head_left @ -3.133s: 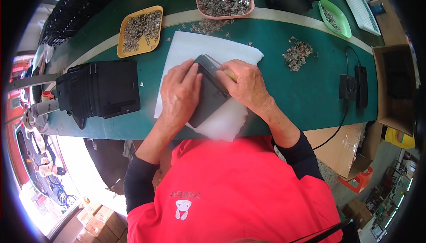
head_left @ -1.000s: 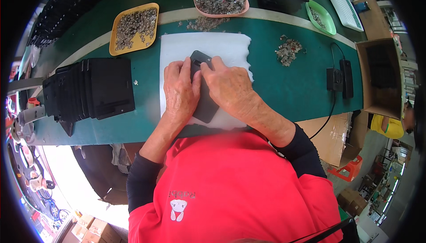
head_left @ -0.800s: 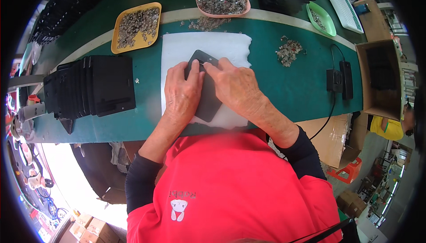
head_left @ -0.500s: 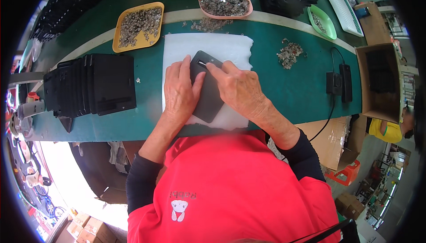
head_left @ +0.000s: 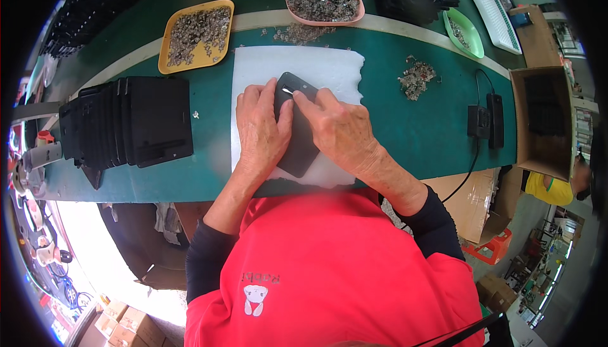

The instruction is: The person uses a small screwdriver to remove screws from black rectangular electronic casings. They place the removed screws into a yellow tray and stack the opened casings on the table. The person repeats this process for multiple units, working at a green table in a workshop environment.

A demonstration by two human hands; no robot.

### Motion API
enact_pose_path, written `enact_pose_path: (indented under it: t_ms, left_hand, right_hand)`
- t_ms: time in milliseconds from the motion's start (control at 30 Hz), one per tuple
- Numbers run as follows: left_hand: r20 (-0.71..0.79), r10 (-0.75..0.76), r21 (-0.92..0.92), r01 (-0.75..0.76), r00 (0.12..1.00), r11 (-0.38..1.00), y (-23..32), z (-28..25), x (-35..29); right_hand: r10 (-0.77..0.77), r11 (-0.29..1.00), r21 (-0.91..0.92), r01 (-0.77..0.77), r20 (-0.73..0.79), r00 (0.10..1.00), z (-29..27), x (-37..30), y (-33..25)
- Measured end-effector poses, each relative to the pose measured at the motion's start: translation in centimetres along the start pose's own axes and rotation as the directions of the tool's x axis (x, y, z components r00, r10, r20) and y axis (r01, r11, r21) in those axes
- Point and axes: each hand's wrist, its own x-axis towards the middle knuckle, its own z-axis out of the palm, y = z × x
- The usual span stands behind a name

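A dark grey flat panel [head_left: 300, 147] with rounded corners lies tilted on a white foam sheet [head_left: 342, 62]. Near its far end is a dark slot, with a small shiny whitish strip [head_left: 288, 91] at it. My left hand [head_left: 261, 122] grips the panel along its left side, thumb lying on the face. My right hand [head_left: 342, 125] is closed, its index fingertip down beside the shiny strip and the other fingers curled under. What those fingers hold, if anything, is hidden.
Small metal parts fill a yellow tray [head_left: 163, 55], a pink bowl [head_left: 361, 11] and a green bowl [head_left: 478, 49]; a loose heap [head_left: 417, 79] lies right. Black panels [head_left: 158, 122] stand stacked at left. A black adapter [head_left: 479, 121] and an open cardboard box [head_left: 525, 163] are at right.
Both hands stay at the panel with almost the same grip. The whitish strip by my right index fingertip shows slightly differently; the whole view has shifted a little.
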Motion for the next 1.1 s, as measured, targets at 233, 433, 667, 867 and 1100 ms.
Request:
enact_pose_path:
  t_ms: [233,433,667,867,1100]
  left_hand:
    - [0.009,-0.032,-0.001,0.032,0.999,0.999,0.1,0.1,0.2]
    - [0.001,-0.037,-0.015,0.037,0.999,0.999,0.0,0.2,0.3]
    - [0.005,-0.106,-0.037,0.106,0.994,0.994,-0.1,0.6,0.3]
    - [0.006,-0.115,-0.050,0.115,0.993,0.992,0.0,0.8,0.1]
    - [-0.019,-0.095,-0.049,0.094,0.995,0.994,-0.8,1.3,0.4]
  right_hand:
    - [-0.016,1.000,-0.005,0.016,0.023,1.000,0.4,-0.2,0.3]
    - [-0.033,0.998,-0.047,0.035,0.042,0.999,0.2,0.1,0.1]
    - [-0.150,0.974,-0.153,0.165,0.108,0.983,-0.7,1.1,-0.4]
    - [-0.193,0.951,-0.194,0.241,0.237,0.952,-1.5,2.2,-0.8]
    - [-0.334,0.940,-0.007,0.342,0.199,0.921,-3.3,5.2,-0.6]
